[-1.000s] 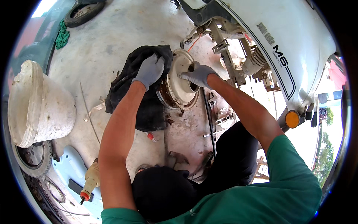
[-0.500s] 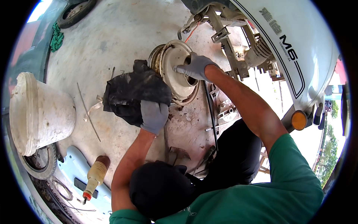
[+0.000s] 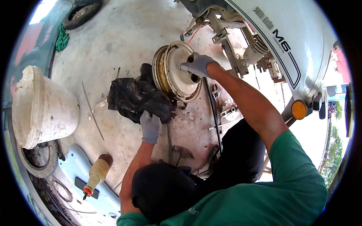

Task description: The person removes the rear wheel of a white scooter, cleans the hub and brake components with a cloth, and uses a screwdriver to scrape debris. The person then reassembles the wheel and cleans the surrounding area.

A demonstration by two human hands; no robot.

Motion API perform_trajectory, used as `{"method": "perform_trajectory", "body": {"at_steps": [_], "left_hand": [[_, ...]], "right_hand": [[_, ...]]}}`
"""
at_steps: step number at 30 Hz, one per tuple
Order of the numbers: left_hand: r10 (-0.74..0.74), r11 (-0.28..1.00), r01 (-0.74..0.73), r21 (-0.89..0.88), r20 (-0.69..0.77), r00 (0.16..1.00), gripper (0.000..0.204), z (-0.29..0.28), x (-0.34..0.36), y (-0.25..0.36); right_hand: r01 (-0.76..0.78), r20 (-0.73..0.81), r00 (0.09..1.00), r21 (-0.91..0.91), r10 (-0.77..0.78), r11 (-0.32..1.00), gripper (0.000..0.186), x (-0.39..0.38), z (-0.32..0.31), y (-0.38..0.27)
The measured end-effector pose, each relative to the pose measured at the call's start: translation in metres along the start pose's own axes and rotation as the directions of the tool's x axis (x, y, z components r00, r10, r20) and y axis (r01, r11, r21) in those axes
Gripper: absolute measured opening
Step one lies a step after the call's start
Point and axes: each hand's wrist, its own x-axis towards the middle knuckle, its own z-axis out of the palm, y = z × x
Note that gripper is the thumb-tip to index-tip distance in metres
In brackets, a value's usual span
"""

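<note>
A white metal wheel rim (image 3: 174, 81) stands on its edge on the floor, with rusty, dirty stains in its groove. My right hand (image 3: 200, 66), in a grey glove, grips it at the hub, the thumb lying on the face and the other fingers partly hidden in the central hole. To the left, a crumpled black cloth (image 3: 135, 96) hangs beside the rim's lower left side. My left hand (image 3: 150, 128), also gloved in grey, is closed on the cloth's lower edge; its fingertips are partly hidden in the folds.
A white bucket (image 3: 56, 109) stands at the left, above a small spoked wheel (image 3: 39, 160). A bottle (image 3: 98, 173) and a phone (image 3: 86, 187) lie on a light blue panel (image 3: 73, 158). A white vehicle body (image 3: 279, 22) with an exposed frame (image 3: 226, 43) fills the upper right.
My left hand has drawn back slightly toward me with the cloth, which is more bunched. More of the rim's stained groove shows. My right hand keeps its grip on the rim.
</note>
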Motion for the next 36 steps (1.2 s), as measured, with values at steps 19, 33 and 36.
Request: {"method": "perform_trajectory", "body": {"at_steps": [19, 33, 36], "left_hand": [[-0.119, 0.993, 0.121, 0.002, 0.174, 0.978, 0.019, -0.047, 0.094, 0.065], [0.242, 0.919, -0.341, 0.199, 0.398, 0.885, 0.036, 0.042, 0.246, 0.019], [0.283, 0.903, -0.355, 0.243, 0.284, 0.916, 0.036, 0.041, 0.196, 0.032]], "right_hand": [[-0.008, -0.013, 1.0, -0.015, 0.008, 1.0, 0.107, -0.006, -0.004, -0.002], [-0.022, -0.004, 1.0, -0.073, 0.022, 0.997, 0.107, -0.007, 0.0, -0.007], [-0.043, -0.01, 0.999, -0.071, 0.042, 0.997, 0.107, -0.005, -0.001, -0.002]]}}
